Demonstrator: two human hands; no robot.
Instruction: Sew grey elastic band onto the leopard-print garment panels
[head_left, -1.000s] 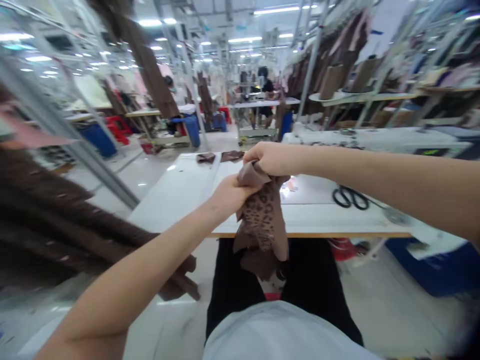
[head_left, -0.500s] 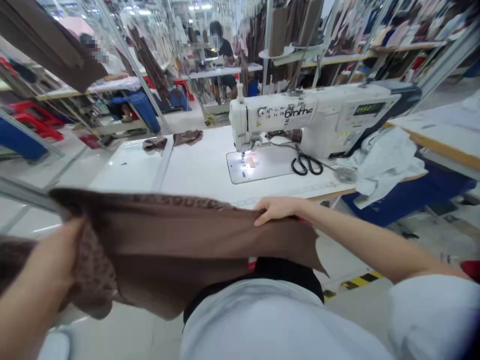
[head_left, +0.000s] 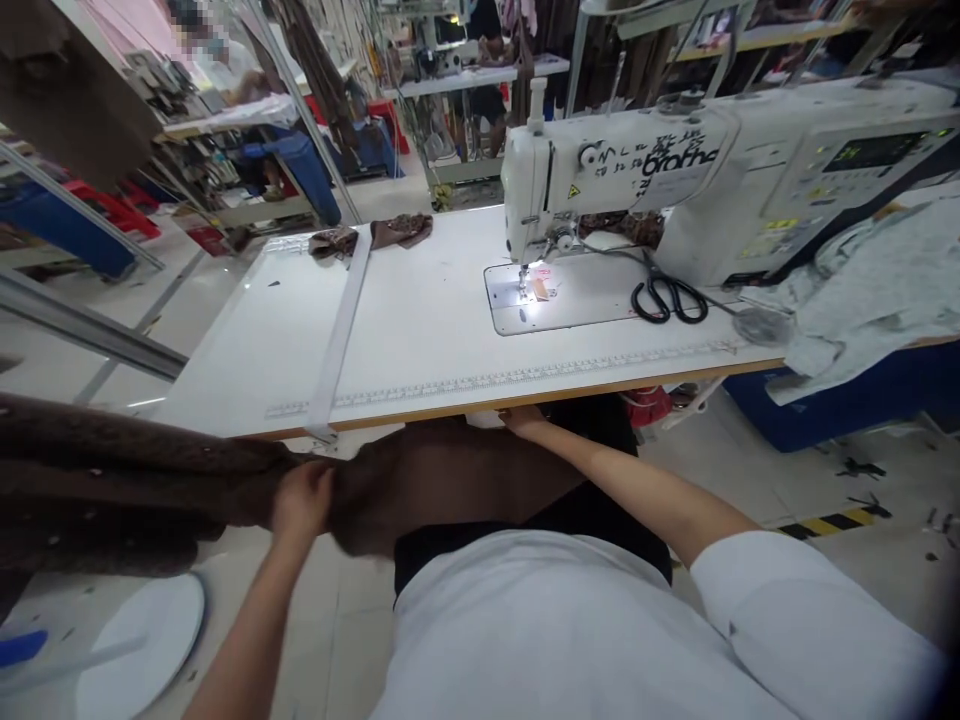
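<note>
Brown fabric with a darker patterned part stretches across my lap and off to the left, below the table edge. My left hand is closed round a gathered section of it. Close under the front edge of the table, my right hand has its fingers curled at the upper part of the brown fabric; its fingertips are partly hidden. Beyond both hands stands a white sewing machine, its needle area lit. Black-handled scissors lie beside its base.
The white table has a printed ruler along its front. Two scraps of brown patterned fabric lie at its back left. Pale cloth is heaped at the right. A round white base stands on the floor at lower left.
The brown fabric has come down from in front of the table to my lap, below its edge. My left hand has moved right and inward. The view has shifted closer to the machine.
</note>
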